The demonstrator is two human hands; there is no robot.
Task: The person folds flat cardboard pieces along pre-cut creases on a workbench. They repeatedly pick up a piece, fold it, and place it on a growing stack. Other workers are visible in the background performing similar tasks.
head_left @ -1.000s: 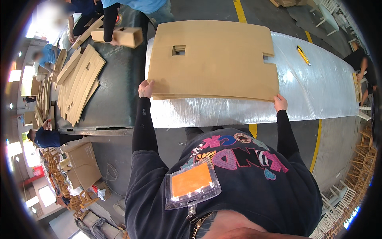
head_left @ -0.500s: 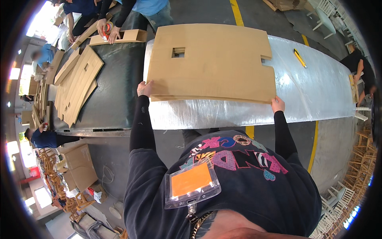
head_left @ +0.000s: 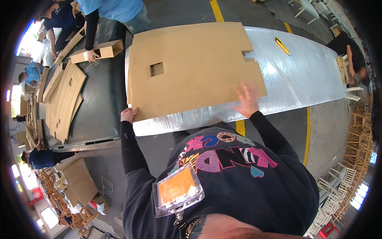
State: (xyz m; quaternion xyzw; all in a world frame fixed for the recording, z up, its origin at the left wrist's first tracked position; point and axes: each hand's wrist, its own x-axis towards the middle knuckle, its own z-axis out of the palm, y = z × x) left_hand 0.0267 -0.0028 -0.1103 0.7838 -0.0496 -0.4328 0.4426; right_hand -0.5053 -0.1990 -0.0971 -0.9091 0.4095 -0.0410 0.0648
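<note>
A large flat brown cardboard sheet (head_left: pixel 195 75) with a square hole and a notch in its right edge lies on a table wrapped in clear plastic film (head_left: pixel 306 83). At the sheet's near left corner my left hand (head_left: pixel 128 115) is closed, thumb on top and fingers around the edge. My right hand (head_left: pixel 247 100), slightly blurred, is spread open over the sheet's near right part. Whether its palm touches the cardboard I cannot tell. Beyond the sheet's right edge lies a yellow utility knife (head_left: pixel 283 46).
A dark table (head_left: pixel 105 83) adjoins on the left, bearing stacked cut cardboard pieces (head_left: pixel 65 99). Across it a co-worker in light blue (head_left: pixel 113 14) holds a folded cardboard box (head_left: pixel 101 51). Another person (head_left: pixel 348 55) stands at the far right end. Wooden chairs (head_left: pixel 358 147) are stacked at right.
My right hand has let go of the sheet's near right corner and moved inward, fingers spread. The sheet has turned slightly, its left corner nearer me. My left hand keeps its hold.
</note>
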